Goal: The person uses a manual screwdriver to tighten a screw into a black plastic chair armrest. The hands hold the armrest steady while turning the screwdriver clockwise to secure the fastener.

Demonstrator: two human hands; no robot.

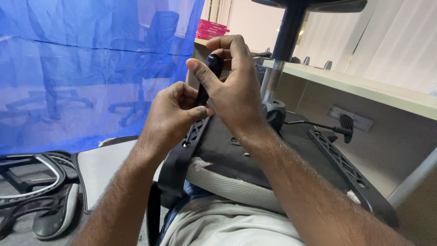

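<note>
An upturned office chair seat [236, 157] lies across my lap, its black underside up and grey mesh cushion edge toward me. My right hand [234, 89] wraps the black round handle of a screwdriver [213, 66] held upright over the seat's left edge. My left hand [175, 114] pinches the tool's shaft lower down, just above a bolt hole in the black armrest bracket [182, 159]. The tool's tip is hidden behind my fingers.
The chair's gas column [282, 50] rises behind my hands, with a black lever [346, 125] at the right. A second bracket [346, 166] runs along the seat's right side. A blue sheet [91, 68] hangs at left; chair parts [36, 191] lie on the floor. A desk [364, 84] stands at right.
</note>
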